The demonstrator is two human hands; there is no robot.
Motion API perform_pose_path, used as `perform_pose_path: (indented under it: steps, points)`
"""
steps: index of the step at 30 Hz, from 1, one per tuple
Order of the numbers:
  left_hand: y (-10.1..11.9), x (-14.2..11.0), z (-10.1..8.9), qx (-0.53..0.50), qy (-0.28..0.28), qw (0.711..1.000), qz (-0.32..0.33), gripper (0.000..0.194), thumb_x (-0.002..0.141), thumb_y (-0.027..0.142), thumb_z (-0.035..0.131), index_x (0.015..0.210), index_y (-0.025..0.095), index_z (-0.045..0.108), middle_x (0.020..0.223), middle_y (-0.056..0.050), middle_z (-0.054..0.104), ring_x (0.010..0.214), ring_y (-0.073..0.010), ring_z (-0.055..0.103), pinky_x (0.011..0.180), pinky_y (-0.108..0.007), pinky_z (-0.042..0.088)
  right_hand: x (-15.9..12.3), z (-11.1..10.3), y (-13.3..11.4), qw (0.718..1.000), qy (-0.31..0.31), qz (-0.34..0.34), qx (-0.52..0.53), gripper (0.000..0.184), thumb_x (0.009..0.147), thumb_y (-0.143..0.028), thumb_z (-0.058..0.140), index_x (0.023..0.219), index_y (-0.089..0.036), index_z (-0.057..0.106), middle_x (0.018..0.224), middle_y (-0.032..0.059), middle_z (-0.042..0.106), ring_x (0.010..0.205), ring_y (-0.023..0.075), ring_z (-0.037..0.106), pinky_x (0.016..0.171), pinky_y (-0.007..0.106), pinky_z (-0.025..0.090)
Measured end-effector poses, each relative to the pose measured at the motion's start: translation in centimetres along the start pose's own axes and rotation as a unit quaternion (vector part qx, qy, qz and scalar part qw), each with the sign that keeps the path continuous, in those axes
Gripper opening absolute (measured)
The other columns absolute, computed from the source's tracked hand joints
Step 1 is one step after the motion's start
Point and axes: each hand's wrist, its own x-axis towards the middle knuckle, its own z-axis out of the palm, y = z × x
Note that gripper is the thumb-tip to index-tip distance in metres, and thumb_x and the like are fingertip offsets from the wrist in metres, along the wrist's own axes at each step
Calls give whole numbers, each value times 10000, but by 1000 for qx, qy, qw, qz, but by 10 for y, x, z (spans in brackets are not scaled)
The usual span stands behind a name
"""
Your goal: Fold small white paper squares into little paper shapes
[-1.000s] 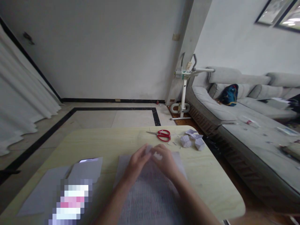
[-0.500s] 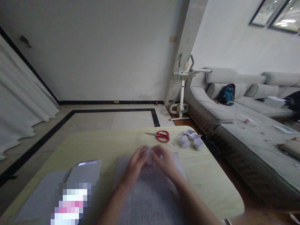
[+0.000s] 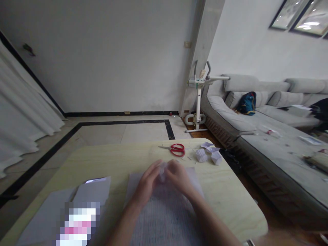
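A small piece of folded white paper [image 3: 162, 172] sits between my two hands, somewhat blurred. From its left side my left hand [image 3: 151, 177] grips it, fingers curled inward. Opposite, my right hand [image 3: 178, 174] pinches the paper's other side with bent fingers. Both hands hover above a large printed sheet [image 3: 164, 218] lying on the pale wooden table [image 3: 230, 191]. Beyond the hands lie scissors [image 3: 176, 149] with red handles, their blades toward the left. Several folded paper pieces [image 3: 201, 155] rest to the right of the scissors, near small paper scraps.
White sheets [image 3: 48, 208] and a phone with a blurred-out screen [image 3: 78, 225] lie on the table's left side. A grey sofa [image 3: 256, 143] with a blue bag [image 3: 248, 103] stands at right. A white exercise stand [image 3: 199, 102] is behind the table, a curtain [image 3: 23, 109] at far left.
Both hands stay around the folded paper, with only slight finger movement; the paper's tilt looks a little different. The camera view has shifted slightly.
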Motion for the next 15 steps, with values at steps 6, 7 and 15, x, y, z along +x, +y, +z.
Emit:
perform_pose_path:
  steps: [6, 7, 15]
  points:
    - [-2, 2, -1, -21, -16, 1000, -9, 404, 776, 337, 654, 1137, 156, 667, 1264, -135, 607, 1147, -305, 570, 893, -382, 498, -1, 3, -1, 999, 39, -5, 6, 123, 680, -97, 510, 705, -201, 449, 606, -49, 463, 556, 119, 439, 496, 214, 341]
    - [-2, 2, -1, -18, -18, 1000, -12, 411, 774, 333, 657, 1151, 169, 662, 1286, -127, 592, 1161, -304, 560, 890, -379, 501, -1, 3, -1, 999, 43, -9, 6, 128, 676, -93, 503, 706, -203, 446, 604, -49, 456, 555, 120, 436, 494, 214, 340]
    - [0, -2, 1, 100, -3, 995, -2, 476, 795, 404, 632, 1223, 200, 598, 1286, -108, 594, 1114, -286, 592, 824, -357, 532, 0, 0, 0, 999, 20, -3, 47, 297, 716, -91, 504, 988, -174, 589, 709, -6, 594, 635, 138, 539, 574, 234, 434]
